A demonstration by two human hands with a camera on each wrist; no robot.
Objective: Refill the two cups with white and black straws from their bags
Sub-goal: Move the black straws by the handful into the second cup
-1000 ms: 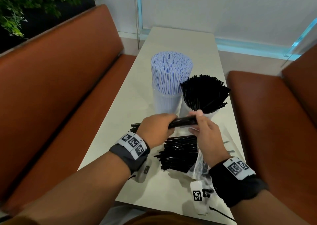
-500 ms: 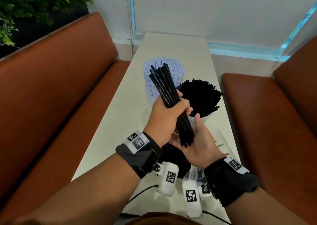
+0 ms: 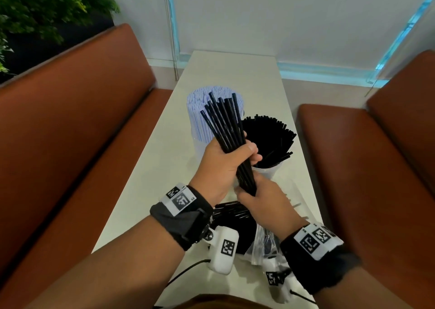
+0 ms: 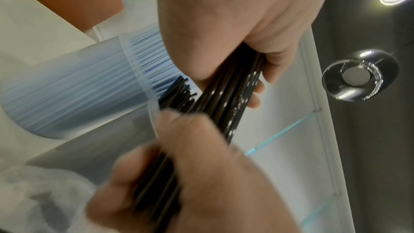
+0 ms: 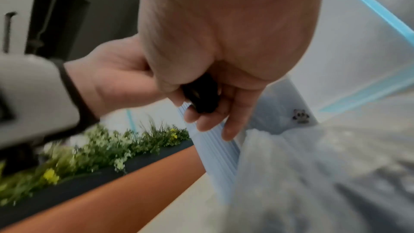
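Observation:
A bundle of black straws (image 3: 226, 125) stands tilted above the table, tips up, in front of the cup of white straws (image 3: 200, 122). My left hand (image 3: 221, 165) grips the bundle at its middle. My right hand (image 3: 261, 202) is curled round its lower end, and the straw ends (image 5: 201, 95) show between those fingers in the right wrist view. The clear cup of black straws (image 3: 270, 139) stands just right of the bundle, its straws fanned out. In the left wrist view the bundle (image 4: 235, 95) runs between both hands, with the white straws' cup (image 4: 67, 91) behind it.
A clear bag (image 3: 263, 245) with more black straws (image 3: 235, 217) lies on the narrow white table (image 3: 230, 73) under my wrists. Brown benches (image 3: 82, 120) flank the table. Plants (image 3: 47, 7) are at the far left, and a pale wall is beyond.
The bundle went from lying level between both hands to standing tilted in my left hand. My right hand, open under its lower end half a second ago, now closes round that end.

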